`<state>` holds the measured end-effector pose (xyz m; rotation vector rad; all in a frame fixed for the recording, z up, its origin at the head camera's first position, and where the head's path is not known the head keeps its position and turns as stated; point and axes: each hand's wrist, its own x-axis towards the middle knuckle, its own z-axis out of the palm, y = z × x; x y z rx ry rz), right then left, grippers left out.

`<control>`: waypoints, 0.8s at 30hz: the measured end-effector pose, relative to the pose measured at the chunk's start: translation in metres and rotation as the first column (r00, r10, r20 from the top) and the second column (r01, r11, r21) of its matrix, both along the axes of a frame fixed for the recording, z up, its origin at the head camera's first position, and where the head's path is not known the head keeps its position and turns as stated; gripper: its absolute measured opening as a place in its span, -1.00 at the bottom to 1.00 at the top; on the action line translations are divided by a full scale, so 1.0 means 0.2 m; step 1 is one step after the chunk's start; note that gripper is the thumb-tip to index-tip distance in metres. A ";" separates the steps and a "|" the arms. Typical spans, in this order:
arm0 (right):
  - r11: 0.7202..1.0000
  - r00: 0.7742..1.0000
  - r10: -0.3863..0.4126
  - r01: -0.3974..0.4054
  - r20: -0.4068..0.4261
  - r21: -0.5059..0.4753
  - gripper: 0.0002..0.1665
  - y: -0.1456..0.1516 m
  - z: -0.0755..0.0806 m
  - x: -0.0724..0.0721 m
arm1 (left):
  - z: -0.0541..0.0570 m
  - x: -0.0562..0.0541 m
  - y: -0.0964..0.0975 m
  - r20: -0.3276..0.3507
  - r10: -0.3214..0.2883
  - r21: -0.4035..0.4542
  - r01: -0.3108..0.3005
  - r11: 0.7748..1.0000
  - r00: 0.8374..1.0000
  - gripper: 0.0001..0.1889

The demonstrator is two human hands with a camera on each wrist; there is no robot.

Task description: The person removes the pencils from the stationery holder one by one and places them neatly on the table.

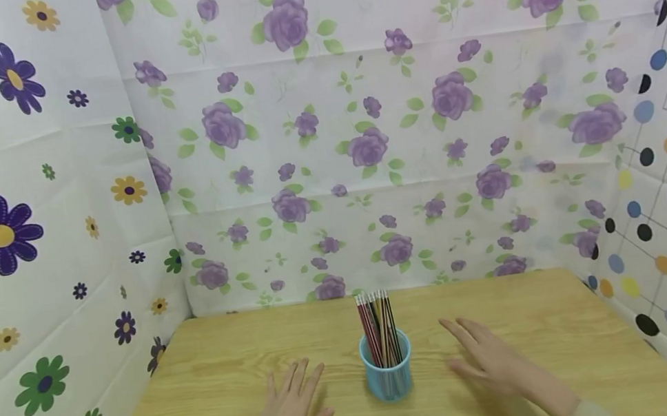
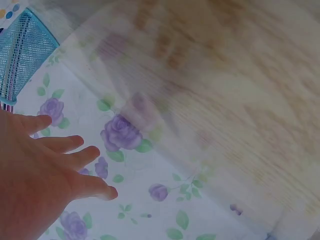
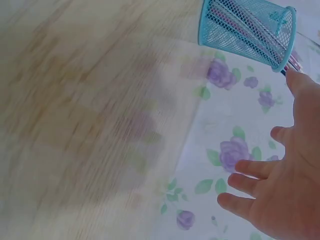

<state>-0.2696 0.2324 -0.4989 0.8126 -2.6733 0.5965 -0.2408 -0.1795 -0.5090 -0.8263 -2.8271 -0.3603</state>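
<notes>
Pale-blue mesh forms the cup (image 1: 389, 385) that stands upright on the wood-grain counter (image 1: 206, 390), roughly midway between the two hands and touching neither. A close bunch of pencils (image 1: 378, 327) rises well above its rim, pale ends up, some leaning slightly to the left.

Both hands are released and grasp nothing. The left hand (image 1: 287, 415) has its fingers spread, with the thumb on the side towards the cup; the right hand (image 1: 496, 358) mirrors it opposite, fingers stretched forward and thumb also towards the cup. Whether either palm actually rests on the wood is hard to tell, as the wrist views are hazy there.

To work well from here, I judge that one hand should steady the cup low on its wall, since the tall bunch probably makes it top-heavy. The other would do best to pinch a single pencil near its upper end and draw it along its own lean, so that neighbours do not snag or come out with it. Light pressure seems wise: mesh may flex, and a sideways knock at the rim could tip everything over.
</notes>
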 end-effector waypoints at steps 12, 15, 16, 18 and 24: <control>0.984 0.966 0.080 -0.037 0.245 -0.176 -0.20 -0.05 0.00 -0.04 | 0.03 -0.01 0.04 0.095 0.028 0.042 -0.032 0.999 0.995 -0.25; 0.975 0.959 0.104 -0.046 0.263 -0.216 -0.21 -0.07 0.01 -0.05 | 0.02 -0.01 0.06 0.117 0.016 0.080 -0.026 0.996 0.993 -0.26; 0.972 0.958 0.107 -0.045 0.266 -0.229 -0.22 -0.08 0.01 -0.06 | 0.02 -0.01 0.06 0.124 0.009 0.096 -0.021 0.995 0.992 -0.27; 0.963 0.954 0.115 -0.039 0.278 -0.265 -0.24 -0.10 0.01 -0.06 | 0.02 -0.01 0.08 0.141 -0.008 0.134 -0.011 0.991 0.990 -0.29; 0.928 0.944 0.151 -0.033 0.294 -0.371 -0.41 -0.15 0.03 -0.10 | 0.01 -0.02 0.12 0.200 -0.031 0.251 -0.021 0.968 0.979 -0.28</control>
